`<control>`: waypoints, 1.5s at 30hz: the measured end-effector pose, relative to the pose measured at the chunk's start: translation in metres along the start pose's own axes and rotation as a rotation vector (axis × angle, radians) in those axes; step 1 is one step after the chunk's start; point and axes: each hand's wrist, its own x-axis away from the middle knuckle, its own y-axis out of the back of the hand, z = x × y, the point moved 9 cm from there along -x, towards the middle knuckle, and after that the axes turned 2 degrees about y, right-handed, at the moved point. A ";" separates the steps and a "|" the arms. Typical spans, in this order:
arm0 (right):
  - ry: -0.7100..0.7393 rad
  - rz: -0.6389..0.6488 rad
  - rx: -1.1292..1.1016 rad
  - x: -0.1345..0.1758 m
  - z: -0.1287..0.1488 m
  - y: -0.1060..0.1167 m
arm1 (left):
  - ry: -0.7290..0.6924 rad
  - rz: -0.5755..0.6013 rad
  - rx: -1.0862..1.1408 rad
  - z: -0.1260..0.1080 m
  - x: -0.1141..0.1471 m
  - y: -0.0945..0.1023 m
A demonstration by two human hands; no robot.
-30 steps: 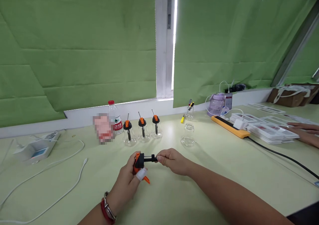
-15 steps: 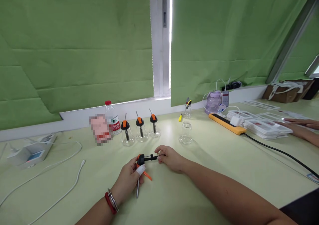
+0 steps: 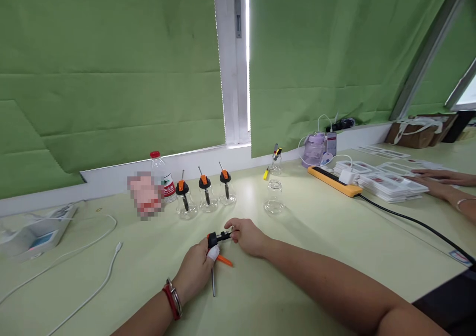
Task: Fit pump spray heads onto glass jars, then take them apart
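My left hand [image 3: 195, 266] is closed around a black-and-orange bottle top [image 3: 212, 240], its fingertip wrapped in white. An orange lever sticks out to the lower right, and a thin metal rod points down toward me. From the black collar a dark stem runs right into the fingers of my right hand [image 3: 247, 237], which pinch its far end. Whatever lies between those fingertips is hidden. Beyond my hands stand three clear glass bottles [image 3: 187, 211] wearing matching tops, rods up. A clear jar [image 3: 274, 199] with a bare threaded neck stands farther right.
Yellow-handled screwdrivers [image 3: 277, 152] stand in a small jar at the back. A red-capped water bottle [image 3: 168, 183] is behind the glass bottles. White cables [image 3: 107, 271] trail at left, a yellow power strip [image 3: 332, 181] at right. Another person's hands [image 3: 439, 182] rest by stacked cards [image 3: 390, 190].
The view has shifted slightly right. My right hand is a little nearer the collar, and less of the stem shows between my hands. The orange lever and rod have swung slightly rightward.
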 end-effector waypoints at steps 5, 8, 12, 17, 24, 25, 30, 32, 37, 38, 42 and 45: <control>0.031 -0.013 0.026 0.001 0.003 0.003 | 0.000 0.011 -0.011 0.001 -0.002 0.000; 0.040 0.000 0.053 0.002 0.006 0.003 | 0.005 0.011 -0.012 0.001 -0.003 -0.001; 0.038 0.012 0.063 0.002 0.009 0.003 | 0.006 0.010 -0.012 0.000 -0.003 0.000; 0.029 0.022 0.065 0.001 0.008 0.003 | 0.014 0.015 -0.023 0.001 -0.003 -0.001; 0.031 0.015 0.069 -0.003 0.000 0.003 | 0.011 0.016 -0.053 0.005 -0.006 -0.004; 0.030 0.016 0.069 -0.004 -0.002 0.002 | 0.015 0.018 -0.052 0.005 -0.007 -0.004; 0.019 0.005 0.073 -0.005 -0.006 0.003 | 0.015 0.015 -0.056 0.006 -0.008 -0.004; 0.016 0.004 0.076 -0.005 -0.005 0.003 | 0.009 0.008 -0.059 0.006 -0.008 -0.004; 0.009 0.006 0.074 -0.005 -0.004 0.003 | 0.008 -0.006 -0.047 0.005 -0.008 -0.002; 0.009 0.005 0.076 -0.006 -0.004 0.003 | 0.011 -0.010 -0.045 0.004 -0.007 -0.001; 0.013 -0.009 0.086 -0.007 -0.007 0.004 | 0.013 -0.007 -0.042 0.001 -0.007 0.001; 0.015 -0.007 0.092 -0.008 -0.009 0.004 | 0.020 0.001 -0.041 0.000 -0.007 0.001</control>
